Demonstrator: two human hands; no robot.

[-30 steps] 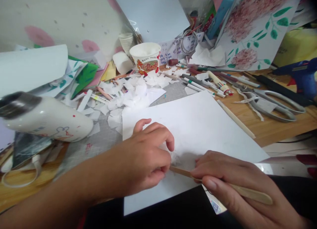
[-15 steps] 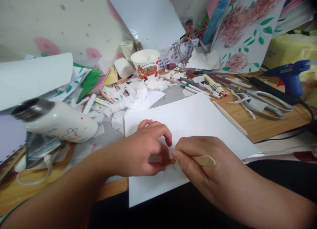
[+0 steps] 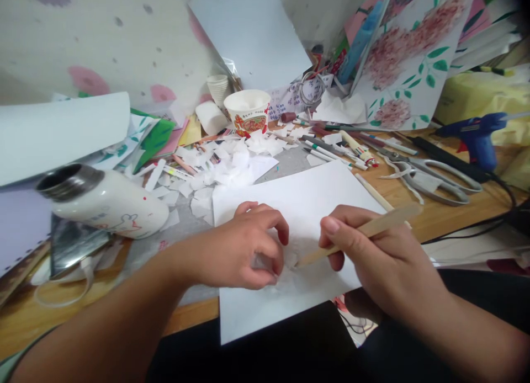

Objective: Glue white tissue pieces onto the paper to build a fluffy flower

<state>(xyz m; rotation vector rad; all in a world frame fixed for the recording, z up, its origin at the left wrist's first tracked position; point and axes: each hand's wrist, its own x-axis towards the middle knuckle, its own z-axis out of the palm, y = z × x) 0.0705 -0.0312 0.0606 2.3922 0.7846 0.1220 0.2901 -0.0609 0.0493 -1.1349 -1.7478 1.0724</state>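
My right hand point(image 3: 372, 250) grips a flat wooden craft stick point(image 3: 393, 218), its broad rounded end rising to the right. The stick's narrow tip points down-left at the white sheet of paper point(image 3: 318, 190); contact at the tip is hard to make out. Over the sheet's left part rests my left hand point(image 3: 252, 250), its fingers curled and the thumb and a fingertip close together at the paper. Whatever they pinch is too small to name. Faint greyish, see-through patches show on the sheet between the two hands.
White paper scraps point(image 3: 232, 162) lie behind the sheet, before a paper bowl point(image 3: 247, 110). An uncapped white bottle point(image 3: 111, 201) leans at the left above a phone point(image 3: 77, 245). Right are scissors point(image 3: 434, 179), several pens point(image 3: 327, 151) and a blue glue gun point(image 3: 476, 134).
My right hand has moved right and up, away from my left hand. The craft stick is now tilted with more of it showing. My left hand stays nearly in place; the view shifted slightly.
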